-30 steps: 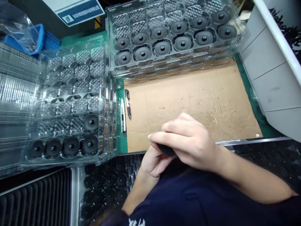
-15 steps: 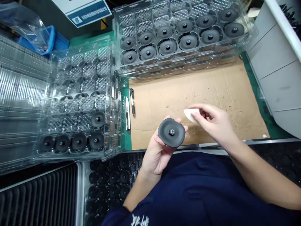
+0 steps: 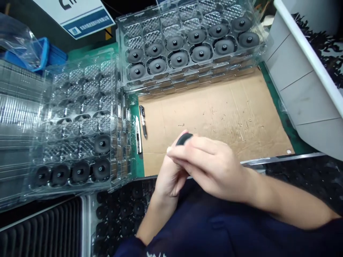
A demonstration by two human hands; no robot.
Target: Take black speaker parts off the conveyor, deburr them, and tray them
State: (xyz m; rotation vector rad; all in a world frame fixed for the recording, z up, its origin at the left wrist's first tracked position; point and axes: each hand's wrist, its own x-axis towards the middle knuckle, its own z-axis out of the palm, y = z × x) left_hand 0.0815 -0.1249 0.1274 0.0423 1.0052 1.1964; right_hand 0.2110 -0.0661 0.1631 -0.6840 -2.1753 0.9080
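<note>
- One stack of clear trays point(image 3: 18, 125) stood at far left, with one blue bin point(image 3: 44, 55) beyond it.
- One left tray point(image 3: 66, 151) showed five discs point(image 3: 80, 171): four along its near row, one in the next row at the right end.
- One printed sign point(image 3: 88, 23) was at the far left.
- One slim white-and-black tool point(image 3: 138, 137) lay just left of one pen point(image 3: 143, 123).
- One left hand point(image 3: 167, 178) held one dark disc point(image 3: 184, 139) above the near edge of the cardboard; its fingers were mostly hidden, so their exact set could not be told.
- One far tray point(image 3: 171, 76) showed twelve discs in two rows of six, in its near part.
- One sheet of cardboard point(image 3: 214, 107) lay between that tray and the hands.
- One right hand point(image 3: 214, 164) covered part of the dark disc, its fingers pressed together and bent; whether they pinched anything could not be told.
- One white box point(image 3: 305, 89) stood at the right, containing black pieces point(image 3: 321, 46), too jumbled to count.
</note>
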